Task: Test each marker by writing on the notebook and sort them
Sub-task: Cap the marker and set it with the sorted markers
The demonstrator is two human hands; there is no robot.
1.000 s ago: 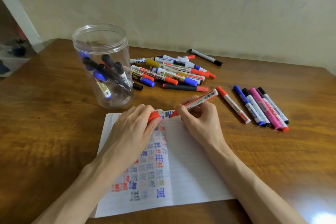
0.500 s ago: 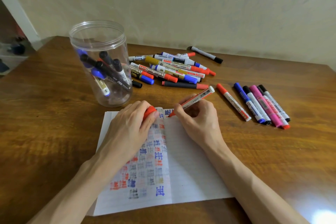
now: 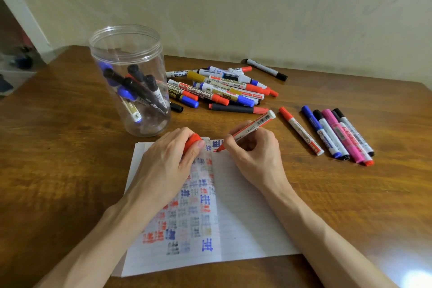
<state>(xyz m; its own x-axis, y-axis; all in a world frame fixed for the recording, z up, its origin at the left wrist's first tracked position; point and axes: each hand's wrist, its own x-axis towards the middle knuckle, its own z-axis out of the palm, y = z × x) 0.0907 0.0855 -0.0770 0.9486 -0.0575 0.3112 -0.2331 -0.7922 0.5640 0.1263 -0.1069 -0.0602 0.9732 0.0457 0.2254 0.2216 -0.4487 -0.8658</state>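
A brown wooden table (image 3: 58,170) runs back to a cream wall (image 3: 257,7) that fills the top of the frame. At lower centre an open lined notebook (image 3: 245,217) lies flat, its left page covered with test marks in red, blue, black and gold.

The left hand (image 3: 168,163) rests on that page near its top edge, fingers curled around a red cap (image 3: 192,141) whose end shows between thumb and forefinger. The right hand (image 3: 254,149) pinches an uncapped red marker (image 3: 250,130) between thumb and fingers, the barrel slanting up to the right and the tip touching the paper at the top of the fold.

A clear plastic jar (image 3: 154,58) stands upright in the upper left, holding several black and blue capped markers leaning inside. Just right of it sprawls a loose pile of markers (image 3: 222,89). A black-capped marker (image 3: 266,69) lies apart near the wall. At mid right, a row of markers (image 3: 336,133) lies side by side.
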